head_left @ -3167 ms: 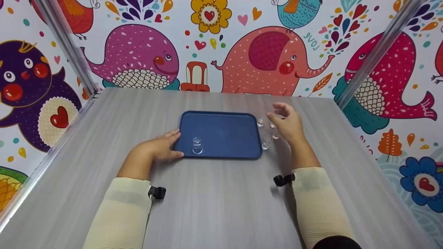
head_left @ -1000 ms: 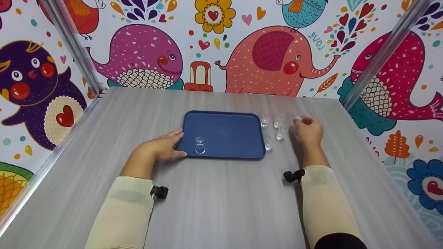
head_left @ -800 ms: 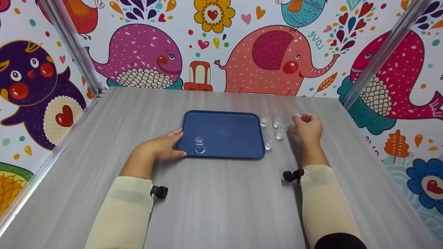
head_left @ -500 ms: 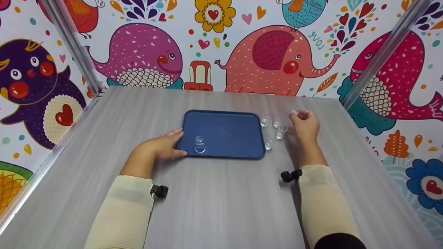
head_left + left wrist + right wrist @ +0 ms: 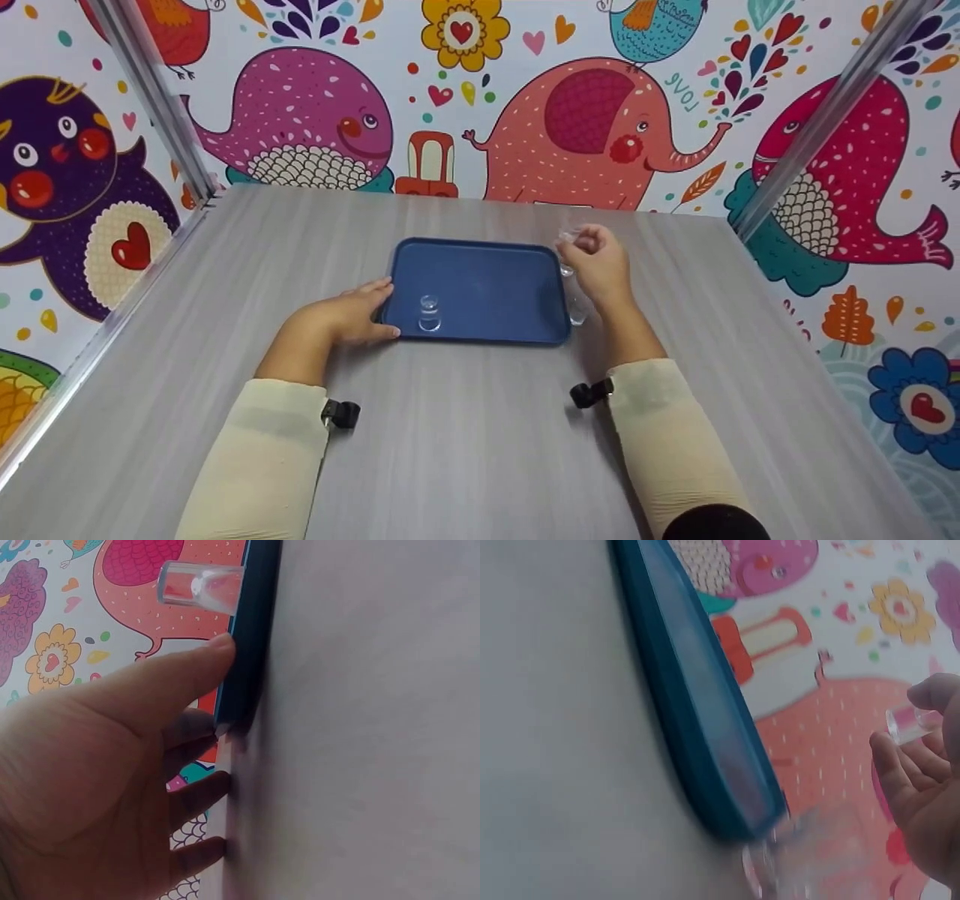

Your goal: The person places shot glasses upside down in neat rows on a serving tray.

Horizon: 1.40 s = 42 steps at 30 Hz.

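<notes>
Evidently, going by the head view, the work is at an early stage: one clear glass (image 5: 429,313) stands on the blue tray (image 5: 487,292), close to its front left corner. A second, the held glass (image 5: 568,238), is pinched between the thumb and fingers of the right hand (image 5: 600,266), near the tray's far right corner. Left to place, I would judge, are that one and those off the tray: a far glass (image 5: 568,270) and a near glass (image 5: 576,311), both just beside its right edge on the desk (image 5: 465,435). Whether more stand behind the right hand cannot be told. The left hand (image 5: 349,319) lies spread at the tray's left end, touching it.

The left wrist view gives what the head view lacks: the tray's low side seen edge-on, the clear glass upright on it in profile, and the thumb tip against the rim, with the lower fingers down by the desk. The right hand does not appear.

The right wrist view alone shows the held glass lifted clear of the desk between the fingertips; a blurred glass looms beside the tray's end, too smeared to identify.
</notes>
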Motion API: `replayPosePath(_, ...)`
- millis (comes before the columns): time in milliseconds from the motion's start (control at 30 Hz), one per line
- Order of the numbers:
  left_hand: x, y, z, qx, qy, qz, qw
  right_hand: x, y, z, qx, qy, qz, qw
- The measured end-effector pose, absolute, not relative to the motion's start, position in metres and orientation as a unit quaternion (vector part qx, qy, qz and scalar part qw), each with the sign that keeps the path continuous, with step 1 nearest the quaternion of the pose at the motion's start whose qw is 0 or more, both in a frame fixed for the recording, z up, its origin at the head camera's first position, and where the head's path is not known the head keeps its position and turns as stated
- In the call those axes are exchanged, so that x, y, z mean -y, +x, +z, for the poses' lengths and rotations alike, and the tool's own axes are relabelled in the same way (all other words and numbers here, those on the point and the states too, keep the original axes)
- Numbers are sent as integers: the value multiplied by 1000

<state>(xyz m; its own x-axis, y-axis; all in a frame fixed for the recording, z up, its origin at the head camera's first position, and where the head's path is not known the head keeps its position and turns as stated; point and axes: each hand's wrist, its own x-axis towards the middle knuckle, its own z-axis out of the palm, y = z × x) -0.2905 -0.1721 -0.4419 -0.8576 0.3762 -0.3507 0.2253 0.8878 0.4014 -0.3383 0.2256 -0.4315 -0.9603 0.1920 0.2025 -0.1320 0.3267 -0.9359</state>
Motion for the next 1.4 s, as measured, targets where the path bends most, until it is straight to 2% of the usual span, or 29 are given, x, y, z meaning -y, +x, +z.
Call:
replayPosePath(300, 173, -293, -443, -948, 155, 173, 217, -172, -326, -416, 769, 96, 623, 108)
replayPosePath(567, 174, -293, -444, -947, 160, 174, 216, -137, -314, -408, 755, 150, 636, 64)
replayPosePath(1100, 171, -292, -444, -947, 152, 179, 219, -127, -304, -415, 814, 207, 542, 37)
replayPosePath(1400, 171, -292, -444, -948, 151, 177, 215, -118, -303, -425, 840, 190, 509, 3)
